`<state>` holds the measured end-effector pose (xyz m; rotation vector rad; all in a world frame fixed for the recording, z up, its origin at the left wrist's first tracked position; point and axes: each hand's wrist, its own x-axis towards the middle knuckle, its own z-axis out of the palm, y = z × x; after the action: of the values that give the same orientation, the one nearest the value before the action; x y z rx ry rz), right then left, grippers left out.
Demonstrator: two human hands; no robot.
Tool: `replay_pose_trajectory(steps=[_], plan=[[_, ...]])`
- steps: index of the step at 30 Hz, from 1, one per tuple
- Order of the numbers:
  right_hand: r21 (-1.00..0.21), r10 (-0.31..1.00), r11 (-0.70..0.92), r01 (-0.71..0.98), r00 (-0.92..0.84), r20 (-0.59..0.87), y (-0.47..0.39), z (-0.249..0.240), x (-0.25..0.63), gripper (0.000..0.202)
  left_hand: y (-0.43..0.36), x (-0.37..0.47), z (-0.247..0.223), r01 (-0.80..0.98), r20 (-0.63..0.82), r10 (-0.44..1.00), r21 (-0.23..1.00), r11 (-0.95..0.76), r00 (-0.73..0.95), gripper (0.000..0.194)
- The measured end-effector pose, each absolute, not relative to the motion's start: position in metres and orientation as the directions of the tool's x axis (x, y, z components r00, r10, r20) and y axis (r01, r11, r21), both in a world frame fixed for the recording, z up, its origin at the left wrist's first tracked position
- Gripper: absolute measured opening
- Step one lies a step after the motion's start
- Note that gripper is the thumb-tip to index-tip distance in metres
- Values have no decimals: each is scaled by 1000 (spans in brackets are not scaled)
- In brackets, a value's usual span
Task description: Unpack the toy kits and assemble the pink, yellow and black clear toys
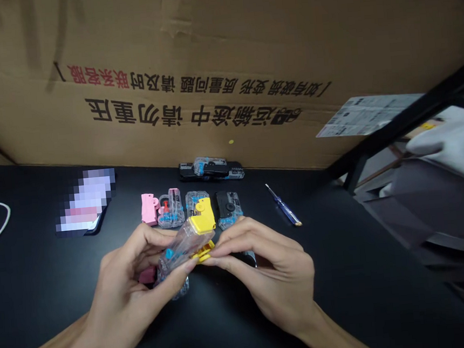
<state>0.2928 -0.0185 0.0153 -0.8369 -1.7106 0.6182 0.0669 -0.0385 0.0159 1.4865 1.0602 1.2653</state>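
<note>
Left hand (135, 296): fingers closing round a clear plastic case (187, 243) with a yellow top, held tilted above the counter (334, 273). Right hand (271, 273): thumb and fingers pinching a small yellow piece (203, 251) at the case's lower right side, left thumb tip also meeting it. Just beyond the fingers, a pink part (149, 209), a clear case with pink and red parts (170, 209) and a black-and-clear case (229, 209) are lying. A blue screwdriver (284, 206) is resting beyond the right fingers; a phone (87, 203), beyond the left.

A cardboard box (203, 30) stands behind a black table (347, 283).
</note>
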Motion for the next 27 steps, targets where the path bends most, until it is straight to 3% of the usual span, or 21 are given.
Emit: replay_pose_trajectory(steps=[6, 9, 21, 27], plan=[[-782, 802, 598, 176, -151, 579, -18, 15, 292, 25, -33, 66, 22, 86, 195, 981, 977, -196, 20, 23], [-782, 802, 597, 178, -151, 578, -18, 17, 293, 26, -23, 61, 28, 11, 141, 988, 990, -140, -58, 29], [-702, 832, 552, 450, -250, 495, -7, 16, 305, 13, -19, 56, 16, 87, 247, 963, 967, -238, -110, 27], [-659, 845, 531, 533, -388, 367, -5, 16, 310, 12, -15, 56, 18, 75, 245, 960, 969, -237, -133, 28]])
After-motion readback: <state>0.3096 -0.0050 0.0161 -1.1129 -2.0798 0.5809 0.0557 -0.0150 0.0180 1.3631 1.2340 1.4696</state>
